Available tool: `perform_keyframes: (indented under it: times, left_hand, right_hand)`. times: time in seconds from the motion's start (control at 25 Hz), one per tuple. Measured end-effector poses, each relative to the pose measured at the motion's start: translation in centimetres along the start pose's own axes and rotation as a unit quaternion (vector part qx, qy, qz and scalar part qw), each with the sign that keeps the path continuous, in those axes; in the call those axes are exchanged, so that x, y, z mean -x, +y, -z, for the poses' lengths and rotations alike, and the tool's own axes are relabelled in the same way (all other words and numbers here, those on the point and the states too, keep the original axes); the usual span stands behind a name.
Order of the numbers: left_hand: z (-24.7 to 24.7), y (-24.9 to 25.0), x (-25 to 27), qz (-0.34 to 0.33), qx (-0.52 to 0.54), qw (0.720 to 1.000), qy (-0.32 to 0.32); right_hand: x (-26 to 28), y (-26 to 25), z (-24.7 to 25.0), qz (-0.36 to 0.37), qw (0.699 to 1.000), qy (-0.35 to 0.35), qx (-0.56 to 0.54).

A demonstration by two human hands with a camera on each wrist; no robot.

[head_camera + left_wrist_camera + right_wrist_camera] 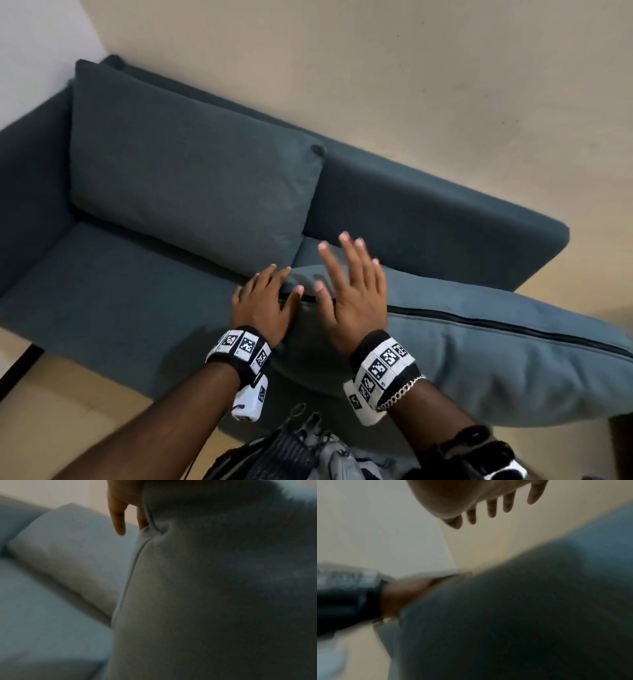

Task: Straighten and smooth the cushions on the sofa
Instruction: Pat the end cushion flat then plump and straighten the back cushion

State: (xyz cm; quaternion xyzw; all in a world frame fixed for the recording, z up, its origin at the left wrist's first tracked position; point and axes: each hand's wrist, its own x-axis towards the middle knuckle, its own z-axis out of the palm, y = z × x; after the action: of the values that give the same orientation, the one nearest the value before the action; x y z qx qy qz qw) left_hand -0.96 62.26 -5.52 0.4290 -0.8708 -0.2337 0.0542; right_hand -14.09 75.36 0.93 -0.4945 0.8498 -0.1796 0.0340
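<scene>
Head view | left hand (262, 305) grips loose cushion (496, 356) | right hand (354, 294) open above

Head: I look steeply down over the sofa (428, 205).
Wrists: close, both sharing the loose cushion (214, 595).

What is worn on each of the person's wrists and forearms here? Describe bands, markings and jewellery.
Both forearms are bare, with no sleeves. The left hand has a black wrist band carrying white square tiles printed with black coded patterns, plus a white block beneath. The right hand has a similar black-and-white tagged band and a silver chain bracelet.
</scene>
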Motion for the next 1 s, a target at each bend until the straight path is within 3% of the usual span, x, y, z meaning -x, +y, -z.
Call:
perform_keyframes:
  times: [0.08, 0.16, 0.24, 0.32, 0.36, 0.4, 0.44, 0.52, 0.56, 0.64, 0.72, 0.76, 0.8, 0.84, 0.92, 1.0]
  left_hand:
    - [-1.2, -0.7, 0.7, 0.027, 0.165, 0.986, 0.002]
    - [-2.1, -1.2, 1.2, 0.073, 0.285, 0.956, 0.01]
    - [-1.7, -2.2, 0.9, 0.104, 0.332, 0.937, 0.012]
    - [-1.5, -2.9, 0.2, 0.111, 0.371, 0.922, 0.0]
    - [-1.4, -2.8, 0.0, 0.122, 0.391, 0.912, -0.018]
    - [-1.3, -2.6, -0.1, 0.137, 0.412, 0.9, -0.032]
    - [-1.4, -2.4, -0.2, 0.153, 0.432, 0.888, -0.04]
    - [-1.5, -1.5, 0.3, 0.173, 0.441, 0.88, -0.046]
    - [-1.5, -1.3, 0.4, 0.177, 0.437, 0.88, -0.047]
    - [-1.4, -1.5, 0.6, 0.179, 0.435, 0.881, -0.053]
    - [-1.7, -2.0, 0.4, 0.152, 0.441, 0.884, -0.034]
    - [-2.1, -2.1, 0.3, 0.148, 0.436, 0.888, -0.023]
    - [-2.2, -1.9, 0.4, 0.145, 0.424, 0.894, -0.02]
    - [-2.2, -1.4, 0.4, 0.14, 0.406, 0.903, -0.015]
    - [-2.0, 0.1, 1.1, 0.111, 0.338, 0.935, 0.0]
    - [-1.7, 1.1, 1.6, 0.066, 0.258, 0.964, 0.025]
  right_hand:
    - [1.3, 1.8, -3.3, 0.005, 0.981, -0.182, 0.073]
    - [0.4, 2.2, -3.9, -0.023, 0.968, -0.237, 0.083]
    - [-1.3, -0.2, -2.3, -0.039, 0.985, -0.169, 0.013]
    - [-1.7, -3.0, -0.3, -0.017, 0.995, -0.004, -0.099]
    - [-1.3, -3.7, -0.2, -0.001, 0.992, 0.04, -0.122]
    - [-0.9, -4.0, -0.9, 0.031, 0.995, 0.033, -0.089]
    - [-0.3, -4.0, -2.0, 0.061, 0.997, -0.033, -0.026]
    - [0.4, -3.1, -4.6, 0.066, 0.973, -0.207, 0.076]
    - [-0.2, -3.0, -4.8, 0.053, 0.966, -0.239, 0.081]
    - [-1.9, -4.4, -2.9, 0.033, 0.98, -0.196, -0.02]
    - [-1.8, -6.0, -0.3, 0.024, 0.989, -0.022, -0.141]
    - [-1.0, -5.9, 0.3, 0.015, 0.987, 0.048, -0.151]
    - [-0.3, -5.2, 0.1, 0.018, 0.992, 0.065, -0.104]
    - [0.5, -4.4, -0.8, 0.026, 0.999, 0.008, -0.031]
    - [1.4, -2.4, -3.1, 0.025, 0.977, -0.198, 0.069]
    - [0.5, -2.1, -2.4, 0.013, 0.968, -0.25, 0.032]
